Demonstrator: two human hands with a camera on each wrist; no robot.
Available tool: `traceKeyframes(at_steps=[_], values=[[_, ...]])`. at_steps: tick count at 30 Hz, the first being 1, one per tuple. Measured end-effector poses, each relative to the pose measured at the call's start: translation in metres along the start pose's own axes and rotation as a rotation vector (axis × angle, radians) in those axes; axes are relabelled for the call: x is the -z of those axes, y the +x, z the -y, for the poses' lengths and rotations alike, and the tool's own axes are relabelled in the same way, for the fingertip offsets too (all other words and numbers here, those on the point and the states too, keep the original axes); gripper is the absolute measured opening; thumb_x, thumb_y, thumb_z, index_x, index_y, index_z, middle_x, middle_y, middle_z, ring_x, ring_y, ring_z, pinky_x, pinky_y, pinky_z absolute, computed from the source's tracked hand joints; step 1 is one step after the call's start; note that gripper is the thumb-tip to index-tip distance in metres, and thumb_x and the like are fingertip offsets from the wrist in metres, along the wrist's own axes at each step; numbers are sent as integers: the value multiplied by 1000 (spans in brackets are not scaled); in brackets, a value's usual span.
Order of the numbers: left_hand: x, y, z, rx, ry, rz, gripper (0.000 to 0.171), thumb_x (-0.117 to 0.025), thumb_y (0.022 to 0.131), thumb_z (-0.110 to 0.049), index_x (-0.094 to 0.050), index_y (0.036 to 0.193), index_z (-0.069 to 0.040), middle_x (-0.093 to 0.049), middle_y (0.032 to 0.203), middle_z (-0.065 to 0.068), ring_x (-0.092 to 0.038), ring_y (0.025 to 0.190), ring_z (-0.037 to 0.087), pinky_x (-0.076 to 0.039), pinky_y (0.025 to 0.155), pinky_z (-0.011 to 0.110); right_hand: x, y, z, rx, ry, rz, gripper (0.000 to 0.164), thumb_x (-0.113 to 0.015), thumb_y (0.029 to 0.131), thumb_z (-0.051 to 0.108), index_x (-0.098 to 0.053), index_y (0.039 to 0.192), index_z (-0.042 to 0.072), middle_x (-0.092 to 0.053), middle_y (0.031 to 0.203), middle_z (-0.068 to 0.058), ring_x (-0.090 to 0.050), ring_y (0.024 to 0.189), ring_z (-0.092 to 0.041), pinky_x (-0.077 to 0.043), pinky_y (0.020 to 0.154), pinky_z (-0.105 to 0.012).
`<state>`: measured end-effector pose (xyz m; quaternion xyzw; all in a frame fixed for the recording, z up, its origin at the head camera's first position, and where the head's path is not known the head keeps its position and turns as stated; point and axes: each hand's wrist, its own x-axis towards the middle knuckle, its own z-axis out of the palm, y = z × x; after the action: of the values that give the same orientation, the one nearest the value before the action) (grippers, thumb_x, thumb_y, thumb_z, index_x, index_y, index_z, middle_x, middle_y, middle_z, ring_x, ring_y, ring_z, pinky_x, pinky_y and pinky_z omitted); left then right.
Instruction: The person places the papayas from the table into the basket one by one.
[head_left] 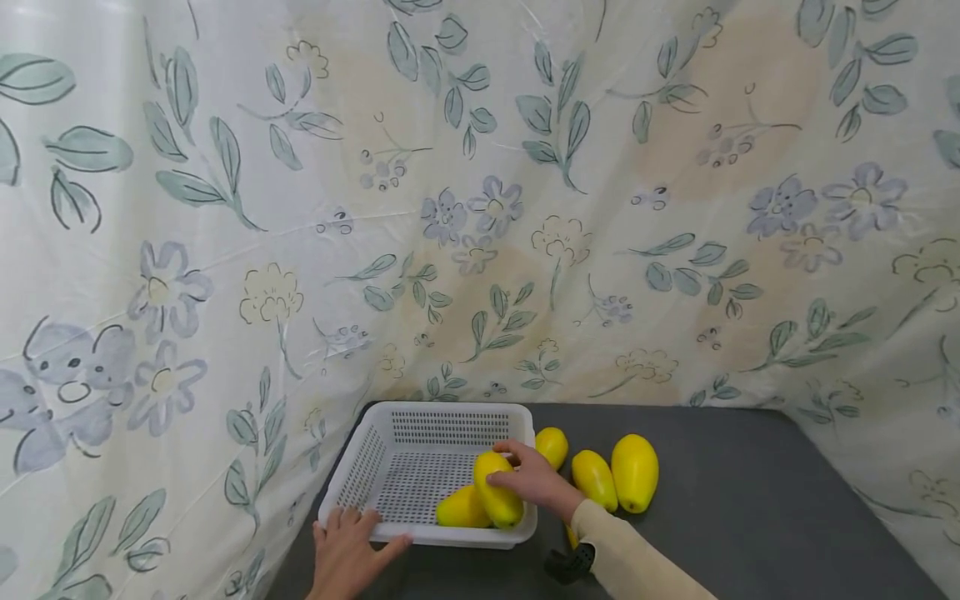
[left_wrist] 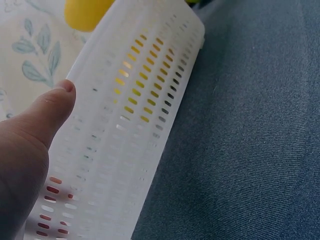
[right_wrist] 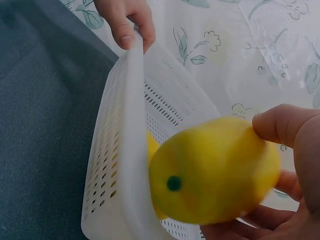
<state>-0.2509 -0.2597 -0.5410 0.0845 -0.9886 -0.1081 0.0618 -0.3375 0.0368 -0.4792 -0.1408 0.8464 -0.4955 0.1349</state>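
My right hand [head_left: 536,479] holds a yellow mango [head_left: 497,492] over the near right corner of a white plastic basket [head_left: 427,533]. In the right wrist view the held mango [right_wrist: 210,172] shows a dark green spot at one end, with thumb and fingers on opposite sides. Another yellow mango [head_left: 459,508] lies inside the basket, partly hidden behind the held one. At the near left corner my left hand [head_left: 348,550] grips the basket rim. The left wrist view shows the thumb [left_wrist: 52,110] against the outside of the perforated wall [left_wrist: 125,115].
Right of the basket, several more yellow mangoes lie on the dark grey table [head_left: 735,500], among them a large one [head_left: 635,472] and a slimmer one [head_left: 594,481]. One more peeks out beneath my right wrist. Floral cloth [head_left: 480,250] hangs behind and left.
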Motion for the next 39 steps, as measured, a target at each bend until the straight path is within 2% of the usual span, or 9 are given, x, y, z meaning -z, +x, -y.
traceKeyframes(at_steps=[5,17,28,33,39], values=[[-1,1,-2,5,-7,16,84,-56,66,-86,-68,105,-13,-60,110,19,-44,114,44,-21,99,76,0,-1,-1,-7,-28,-15,58,-72,86,34,-51,135,12,-59,127,-17,-59,108,-29,-54,86,-51],[0,-1,-6,-7,-28,13,80,-58,66,-84,-67,103,-13,-61,107,17,-44,111,42,-21,99,74,4,-7,-5,-29,24,-12,59,-73,85,34,-52,135,10,-58,125,-19,-65,93,-25,-56,81,-45],[-1,0,-9,-4,-24,29,82,-58,66,-85,-68,104,-13,-61,108,18,-44,115,44,-21,100,75,10,-8,-8,-32,32,-10,57,-71,87,34,-51,135,9,-58,125,-18,-63,94,-23,-57,81,-43],[1,0,-9,6,-22,29,87,-57,64,-87,-69,104,-11,-62,105,18,-46,113,45,-21,99,75,27,-10,-15,-29,11,-63,57,-71,87,37,-52,135,10,-60,124,-16,-63,97,-23,-58,78,-42],[3,0,-1,-8,-13,4,87,-55,64,-88,-70,104,-12,-63,104,17,-47,111,44,-22,97,76,65,-25,-35,-74,6,-193,53,-72,88,32,-55,133,10,-63,121,-13,-65,95,-21,-58,74,-39]])
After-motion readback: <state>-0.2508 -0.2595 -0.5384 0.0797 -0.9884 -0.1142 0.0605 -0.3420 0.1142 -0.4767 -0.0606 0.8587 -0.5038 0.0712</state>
